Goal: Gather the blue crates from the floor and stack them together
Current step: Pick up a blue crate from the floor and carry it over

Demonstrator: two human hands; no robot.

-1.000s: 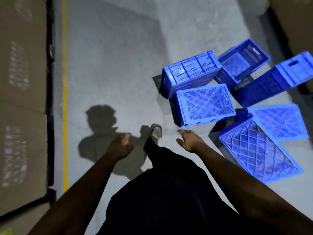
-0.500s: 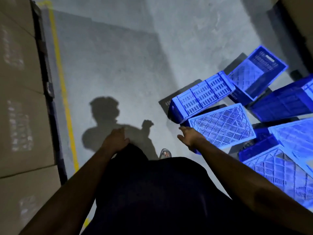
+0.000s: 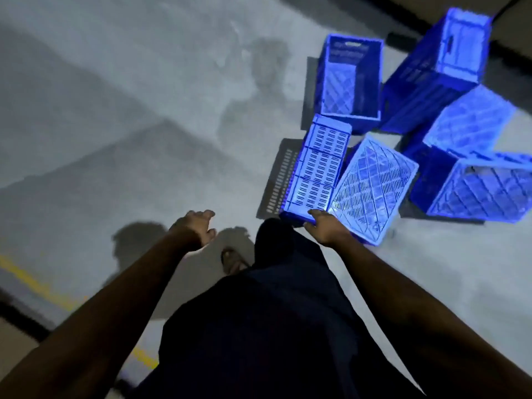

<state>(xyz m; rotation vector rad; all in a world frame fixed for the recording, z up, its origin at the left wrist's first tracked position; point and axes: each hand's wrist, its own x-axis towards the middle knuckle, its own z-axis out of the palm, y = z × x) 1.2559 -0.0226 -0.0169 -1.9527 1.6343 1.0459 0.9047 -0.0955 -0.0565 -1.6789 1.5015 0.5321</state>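
Observation:
Several blue crates lie scattered on the grey floor at the right. The nearest crate (image 3: 319,165) is tipped on its side, its lattice bottom (image 3: 374,188) facing up and right. My right hand (image 3: 325,227) rests against that crate's near lower corner, fingers spread along the edge, not clearly closed around it. My left hand (image 3: 198,226) hovers over bare floor to the left, fingers apart and holding nothing. Behind stands an upright open crate (image 3: 349,82), with a tilted crate (image 3: 437,70) beside it. Two more tipped crates (image 3: 472,122) (image 3: 483,188) lie at the far right.
A yellow floor line (image 3: 28,280) runs along the lower left, with a dark strip and a cardboard box edge (image 3: 11,341) beyond it. My sandalled foot (image 3: 233,260) stands just short of the nearest crate. A wall base (image 3: 515,44) borders the top right.
I have stepped and turned toward the crates, so the boxes and yellow line slid to the lower left. My right hand moved forward onto the nearest crate's corner; my left hand opened.

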